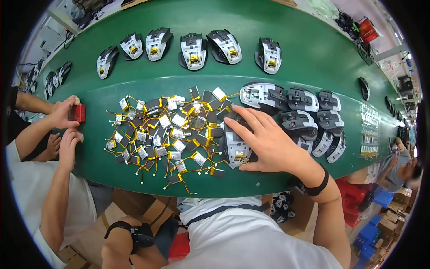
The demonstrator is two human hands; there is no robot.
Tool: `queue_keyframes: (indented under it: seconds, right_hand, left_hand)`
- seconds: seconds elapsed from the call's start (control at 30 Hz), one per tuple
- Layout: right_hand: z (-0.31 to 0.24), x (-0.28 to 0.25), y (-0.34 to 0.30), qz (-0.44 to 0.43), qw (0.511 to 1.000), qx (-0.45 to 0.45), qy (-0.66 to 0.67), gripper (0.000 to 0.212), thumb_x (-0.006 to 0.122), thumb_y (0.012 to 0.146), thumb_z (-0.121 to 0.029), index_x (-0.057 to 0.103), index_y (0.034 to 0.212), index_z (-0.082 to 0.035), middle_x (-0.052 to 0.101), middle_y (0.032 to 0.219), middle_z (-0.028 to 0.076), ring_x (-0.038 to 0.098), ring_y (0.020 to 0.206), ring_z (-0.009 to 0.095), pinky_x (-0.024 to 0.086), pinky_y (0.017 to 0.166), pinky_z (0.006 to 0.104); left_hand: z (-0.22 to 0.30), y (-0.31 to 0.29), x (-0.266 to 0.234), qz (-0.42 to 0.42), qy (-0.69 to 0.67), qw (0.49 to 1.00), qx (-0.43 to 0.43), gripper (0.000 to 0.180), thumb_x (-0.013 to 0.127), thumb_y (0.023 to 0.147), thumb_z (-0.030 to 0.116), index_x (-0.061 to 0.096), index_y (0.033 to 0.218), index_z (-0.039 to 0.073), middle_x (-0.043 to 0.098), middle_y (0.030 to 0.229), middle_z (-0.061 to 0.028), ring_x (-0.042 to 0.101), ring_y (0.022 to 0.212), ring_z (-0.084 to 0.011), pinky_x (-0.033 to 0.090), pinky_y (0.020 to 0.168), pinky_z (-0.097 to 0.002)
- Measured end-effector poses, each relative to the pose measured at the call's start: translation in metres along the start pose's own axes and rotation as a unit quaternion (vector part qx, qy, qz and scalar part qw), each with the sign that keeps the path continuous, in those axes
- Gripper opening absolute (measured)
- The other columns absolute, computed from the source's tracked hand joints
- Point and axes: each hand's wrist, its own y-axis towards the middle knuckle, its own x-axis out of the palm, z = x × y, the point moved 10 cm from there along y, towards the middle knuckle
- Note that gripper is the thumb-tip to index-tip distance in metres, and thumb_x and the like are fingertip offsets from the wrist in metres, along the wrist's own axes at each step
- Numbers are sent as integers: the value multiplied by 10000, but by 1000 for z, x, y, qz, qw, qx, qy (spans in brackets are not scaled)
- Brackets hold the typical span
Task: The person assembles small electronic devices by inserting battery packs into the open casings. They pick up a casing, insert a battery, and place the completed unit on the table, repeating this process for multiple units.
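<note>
My right hand (271,145) spans a grey-and-black computer mouse (234,148) beside the battery pile, thumb at its near end and fingers over its far part. A yellow-taped piece shows in the opening of that mouse near my thumb. Immediately left lies a loose heap of small silver and dark battery packs (178,120), with yellow tape, thin wires and white connectors. My left arm is low at the lower left, below the table edge, with a black band and device (142,235) around the wrist. The fingers of that hand cannot be made out.
Several part-open mice (193,49) stand in a row across the green table (313,54). More mice (299,123) are grouped to the right of my hand. At left, another person's hands (65,114) are by a red box (80,113). Cardboard boxes (300,210) sit below the table.
</note>
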Motion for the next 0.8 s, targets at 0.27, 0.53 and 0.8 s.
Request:
queue_keyframes:
  seconds: [0.27,0.53,0.8]
  right_hand:
    - [6,2,-4,47,998,-9,35,944,847,623,-325,407,1419,-70,340,1463,224,378,1308,411,341,1080,490]
    - [12,-3,-9,50,997,46,29,967,835,613,-304,385,1447,-110,386,1435,195,437,1247,405,382,1047,481]
    - [-6,-12,-4,77,996,34,33,985,833,620,-248,341,1461,-109,428,1379,201,478,1149,396,457,980,464]
  left_hand:
    - [-5,19,14,12,-90,994,-54,126,531,879,95,519,771,160,657,692,-61,647,589,-181,526,566,-295]
    - [2,15,3,-1,-172,985,24,152,547,898,75,664,975,135,653,698,-50,659,591,-203,546,578,-294]
    - [-213,-151,-24,118,30,818,-562,281,582,902,40,548,1175,-18,643,1002,-89,635,946,-146,506,805,-282]
